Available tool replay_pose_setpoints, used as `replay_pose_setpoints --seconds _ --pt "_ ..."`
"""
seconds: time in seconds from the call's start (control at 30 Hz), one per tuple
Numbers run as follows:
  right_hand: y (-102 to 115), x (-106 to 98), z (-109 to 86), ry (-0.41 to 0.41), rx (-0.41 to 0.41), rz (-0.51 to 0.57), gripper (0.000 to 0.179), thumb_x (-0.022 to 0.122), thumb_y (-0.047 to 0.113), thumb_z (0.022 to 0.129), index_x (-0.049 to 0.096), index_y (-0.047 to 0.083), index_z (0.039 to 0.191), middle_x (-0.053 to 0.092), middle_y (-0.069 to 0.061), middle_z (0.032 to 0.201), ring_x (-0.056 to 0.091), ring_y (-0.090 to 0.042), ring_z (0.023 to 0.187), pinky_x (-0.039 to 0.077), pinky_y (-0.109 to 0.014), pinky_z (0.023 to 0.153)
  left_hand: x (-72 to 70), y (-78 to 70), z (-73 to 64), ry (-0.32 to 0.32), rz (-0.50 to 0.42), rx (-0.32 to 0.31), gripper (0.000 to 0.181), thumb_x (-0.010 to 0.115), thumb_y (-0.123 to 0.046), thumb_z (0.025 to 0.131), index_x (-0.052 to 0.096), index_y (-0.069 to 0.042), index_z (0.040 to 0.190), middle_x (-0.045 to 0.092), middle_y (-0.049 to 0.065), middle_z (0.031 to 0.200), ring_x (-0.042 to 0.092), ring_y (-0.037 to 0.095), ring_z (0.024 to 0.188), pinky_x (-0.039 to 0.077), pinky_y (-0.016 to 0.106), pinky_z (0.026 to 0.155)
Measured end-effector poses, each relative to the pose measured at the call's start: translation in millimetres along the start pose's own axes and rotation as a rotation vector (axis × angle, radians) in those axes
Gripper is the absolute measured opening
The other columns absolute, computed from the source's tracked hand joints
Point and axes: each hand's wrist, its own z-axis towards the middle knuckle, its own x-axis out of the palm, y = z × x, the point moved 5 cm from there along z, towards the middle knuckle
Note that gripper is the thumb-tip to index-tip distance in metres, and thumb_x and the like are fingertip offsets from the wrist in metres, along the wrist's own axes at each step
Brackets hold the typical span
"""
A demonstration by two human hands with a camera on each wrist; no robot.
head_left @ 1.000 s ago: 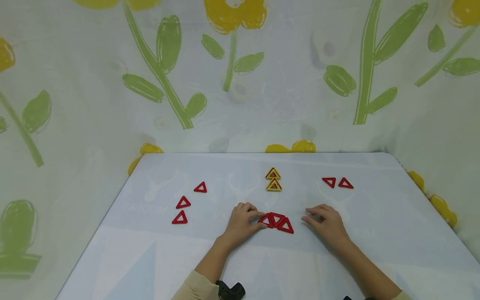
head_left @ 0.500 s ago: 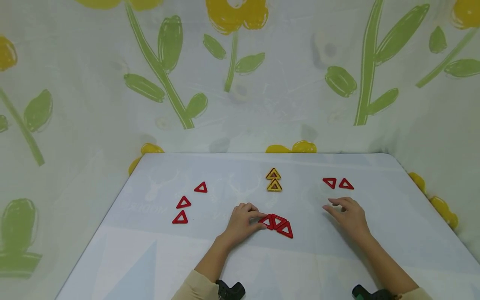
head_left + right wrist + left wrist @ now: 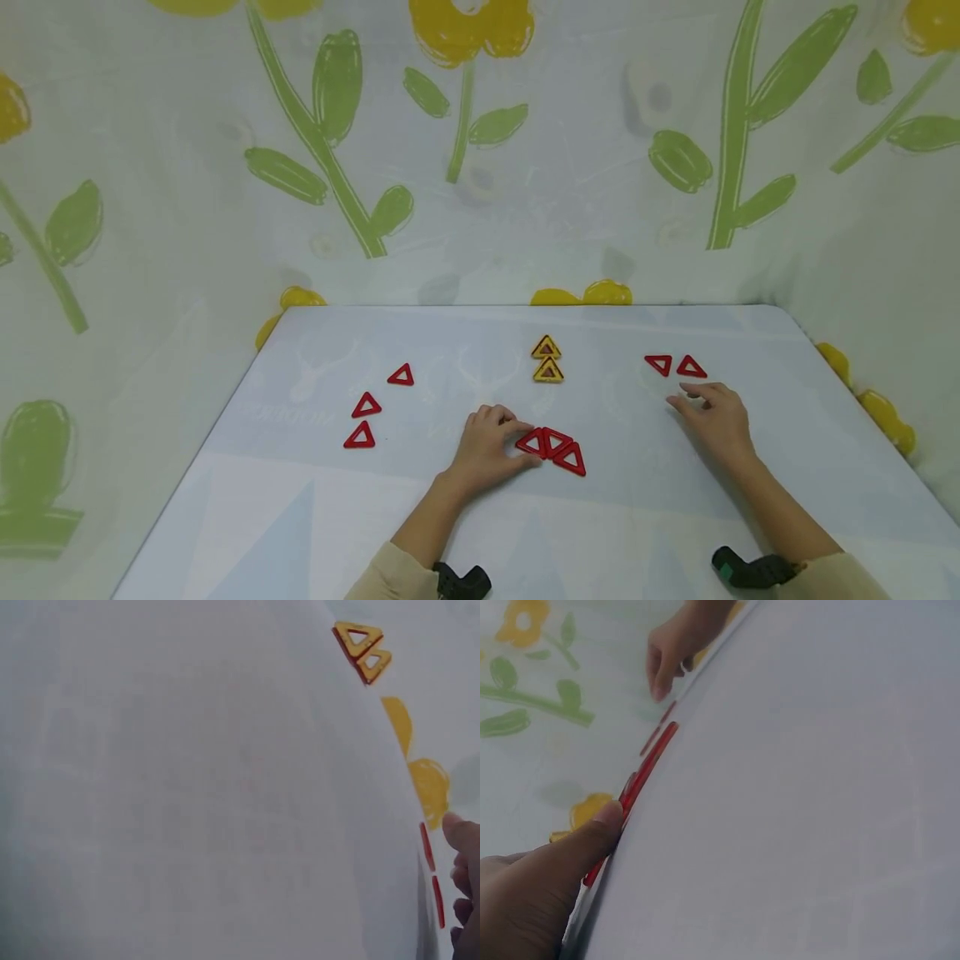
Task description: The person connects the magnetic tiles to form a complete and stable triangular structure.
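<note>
Three red open-centred plastic triangles lie edge to edge mid-table: a left triangle [image 3: 542, 446], a middle triangle [image 3: 558, 433] and a right triangle [image 3: 570, 468]. My left hand [image 3: 486, 443] pinches the left triangle, forefinger along its far side and thumb along its near side. In the left wrist view the thumb [image 3: 604, 825] overlaps this red row [image 3: 649, 765], seen edge-on. My right hand [image 3: 716, 421] holds nothing, thumb and forefinger apart. Its fingertips are just in front of a red triangle [image 3: 692, 375], beside another red triangle [image 3: 658, 358].
Two yellow triangles [image 3: 548, 380] with red edges beneath stand at the back centre. On the left are three loose red triangles: a back one [image 3: 401, 383], a middle one [image 3: 367, 414] and a front one [image 3: 360, 446]. A flower-print cloth [image 3: 555, 208] hangs behind the table.
My right hand has moved right and away from me, from beside the joined triangles to the back-right pair. The right joined triangle has turned slightly. My left thumb has drawn back a little.
</note>
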Motion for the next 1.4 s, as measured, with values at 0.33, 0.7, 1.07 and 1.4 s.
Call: replay_pose_setpoints --seconds 0.33,0.7,1.07,1.4 --pt "-23 -6 14.2 0.038 0.115 -0.037 0.047 0.066 0.027 0.089 0.06 -0.008 0.119 0.052 -0.025 0.11 0.048 -0.034 0.092 0.039 -0.031 0.066 3.7 -8.1 1.8 -0.002 0.1 -0.051 0.046 0.071 -0.055 0.075 0.065 -0.023 0.107 0.055 -0.005 0.096 0.047 0.012 0.094 0.036 0.034 0.08" --pt "-37 7 34.7 0.063 0.194 -0.053 0.057 0.063 0.03 0.09 0.05 -0.011 0.128 0.041 -0.033 0.123 0.036 -0.049 0.114 0.036 -0.057 0.087 9.4 -5.3 2.8 -0.027 0.059 -0.075 0.045 0.072 -0.054 0.074 0.066 -0.023 0.107 0.055 -0.006 0.096 0.046 0.012 0.093 0.035 0.035 0.081" --pt "-40 17 40.7 0.077 0.276 -0.099 0.061 0.059 0.035 0.092 0.047 -0.01 0.131 0.037 -0.034 0.127 0.033 -0.049 0.118 0.034 -0.057 0.091 7.2 -2.1 0.6 -0.029 -0.012 -0.095 0.043 0.075 -0.05 0.074 0.067 -0.023 0.106 0.055 -0.005 0.098 0.045 0.011 0.094 0.036 0.033 0.083" --pt "-43 21 43.7 0.053 0.258 -0.121 0.055 0.061 0.032 0.09 0.053 -0.009 0.126 0.041 -0.033 0.122 0.037 -0.048 0.113 0.036 -0.056 0.088 6.7 -1.9 0.7 -0.07 0.004 -0.033 0.041 0.075 -0.048 0.074 0.068 -0.021 0.104 0.055 -0.005 0.096 0.046 0.011 0.092 0.035 0.032 0.081"
